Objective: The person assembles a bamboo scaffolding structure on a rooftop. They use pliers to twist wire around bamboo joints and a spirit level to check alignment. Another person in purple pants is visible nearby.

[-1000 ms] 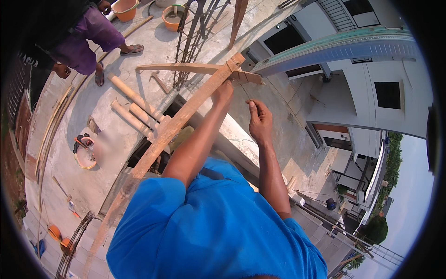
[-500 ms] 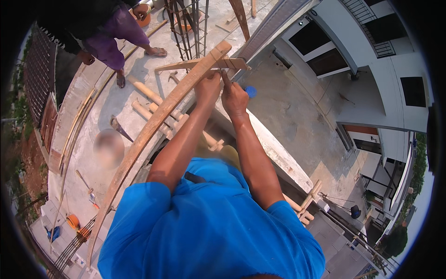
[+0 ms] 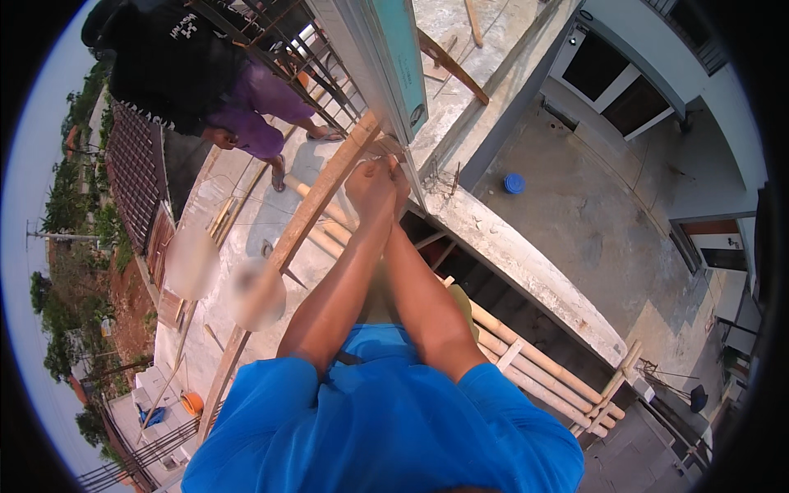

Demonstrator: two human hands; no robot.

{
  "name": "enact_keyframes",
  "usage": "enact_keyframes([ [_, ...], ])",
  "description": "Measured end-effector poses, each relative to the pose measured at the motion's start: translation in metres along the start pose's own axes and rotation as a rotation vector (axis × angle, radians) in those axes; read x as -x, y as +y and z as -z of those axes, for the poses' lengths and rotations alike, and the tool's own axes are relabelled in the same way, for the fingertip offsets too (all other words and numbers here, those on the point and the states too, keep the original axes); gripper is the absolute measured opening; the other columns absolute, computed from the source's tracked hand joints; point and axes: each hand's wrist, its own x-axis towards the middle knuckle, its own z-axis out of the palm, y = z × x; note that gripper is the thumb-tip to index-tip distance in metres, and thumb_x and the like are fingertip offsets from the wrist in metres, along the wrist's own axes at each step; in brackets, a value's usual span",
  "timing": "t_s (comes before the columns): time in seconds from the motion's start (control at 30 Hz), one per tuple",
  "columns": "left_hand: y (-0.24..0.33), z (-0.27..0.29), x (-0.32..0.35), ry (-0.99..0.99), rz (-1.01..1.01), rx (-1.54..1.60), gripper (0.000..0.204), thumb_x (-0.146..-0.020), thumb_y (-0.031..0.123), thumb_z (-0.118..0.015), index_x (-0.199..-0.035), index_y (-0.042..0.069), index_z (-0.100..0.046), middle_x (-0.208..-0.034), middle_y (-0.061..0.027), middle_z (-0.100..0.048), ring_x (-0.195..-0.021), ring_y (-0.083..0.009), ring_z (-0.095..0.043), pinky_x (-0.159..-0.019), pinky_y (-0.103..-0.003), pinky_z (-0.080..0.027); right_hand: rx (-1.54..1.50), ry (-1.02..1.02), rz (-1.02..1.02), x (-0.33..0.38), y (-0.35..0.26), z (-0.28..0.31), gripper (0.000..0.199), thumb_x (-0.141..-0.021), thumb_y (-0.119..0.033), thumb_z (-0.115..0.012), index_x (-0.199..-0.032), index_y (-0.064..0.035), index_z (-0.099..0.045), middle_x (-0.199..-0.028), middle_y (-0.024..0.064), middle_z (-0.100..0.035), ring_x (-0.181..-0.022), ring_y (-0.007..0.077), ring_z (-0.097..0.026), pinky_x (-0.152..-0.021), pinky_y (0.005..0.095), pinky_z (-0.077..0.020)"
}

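A long wooden beam (image 3: 316, 207) slants from the lower left up to a joint with a short wooden crosspiece (image 3: 386, 146). My left hand (image 3: 369, 182) is closed right beside the beam's upper end. Pressed against it, my right hand (image 3: 399, 177) is closed too and partly covered by the left. Whatever the fingers grip at the joint is hidden. Just above my hands a tall upright panel (image 3: 399, 62), teal on one face and grey along its edges, reaches down to the crosspiece.
Another person in purple shorts (image 3: 261, 107) stands at the upper left by a rebar cage (image 3: 316, 70). Bamboo poles (image 3: 542, 361) lie beside a dark opening (image 3: 468, 267) at my right, bordered by a concrete ledge (image 3: 526, 275). A blue bucket (image 3: 514, 183) sits on the lower floor.
My hands have come together, and the right index finger no longer points up along the crosspiece. The view has shifted; the teal panel's face now shows, and more of the other person.
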Motion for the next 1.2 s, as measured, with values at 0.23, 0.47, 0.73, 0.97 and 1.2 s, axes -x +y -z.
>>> enact_keyframes([
  [0.23,0.046,-0.014,0.032,0.160,-0.248,-0.337,0.023,-0.098,0.015,-0.070,-0.087,-0.005,-0.073,-0.071,-0.0054,-0.068,-0.067,-0.0103,-0.062,-0.064,-0.028,-0.047,-0.300,-0.110,0.135,0.014,-0.057,-0.024,0.024,-0.103,-0.022,-0.067,-0.121,-0.0073,-0.073,-0.111,0.0126,-0.077,-0.089,0.0186,-0.070,-0.079,0.0344,-0.0540],
  [0.47,0.054,-0.016,0.046,0.038,-0.364,-0.515,0.025,-0.103,0.016,-0.066,-0.090,-0.003,-0.074,-0.072,-0.0078,-0.068,-0.071,-0.0172,-0.067,-0.066,-0.036,-0.050,-0.040,-0.165,0.119,0.044,-0.048,0.027,0.024,-0.104,-0.024,-0.066,-0.120,-0.0073,-0.072,-0.110,0.0132,-0.077,-0.089,0.0188,-0.070,-0.080,0.0346,-0.0542],
  [0.73,0.023,0.020,0.013,-0.271,0.109,0.087,0.025,-0.098,0.024,-0.079,-0.098,-0.001,-0.076,-0.090,-0.0042,-0.068,-0.085,-0.0122,-0.063,-0.075,-0.031,-0.051,0.246,-0.232,-0.140,0.032,-0.082,0.035,0.027,-0.106,-0.026,-0.061,-0.128,-0.0129,-0.071,-0.103,0.0160,-0.077,-0.094,0.0327,-0.076,-0.079,0.0391,-0.0572],
  [0.97,0.002,0.033,-0.016,-0.398,0.297,-0.013,0.045,-0.095,0.029,-0.084,-0.123,-0.003,-0.071,-0.105,-0.0090,-0.072,-0.087,-0.0139,-0.065,-0.075,-0.029,-0.053,0.380,-0.237,-0.017,0.052,-0.054,0.039,0.029,-0.107,-0.020,-0.054,-0.129,-0.0116,-0.071,-0.093,0.0266,-0.073,-0.090,0.0480,-0.072,-0.073,0.0507,-0.0562],
  [1.2,0.021,0.022,-0.003,-0.385,0.207,-0.121,0.048,-0.099,0.039,-0.077,-0.120,-0.004,-0.073,-0.106,-0.0135,-0.077,-0.101,-0.0213,-0.070,-0.091,-0.035,-0.053,0.368,-0.358,0.002,0.082,-0.059,0.075,0.031,-0.103,-0.020,-0.057,-0.124,-0.0016,-0.070,-0.089,0.0247,-0.074,-0.087,0.0448,-0.075,-0.072,0.0472,-0.0575],
])
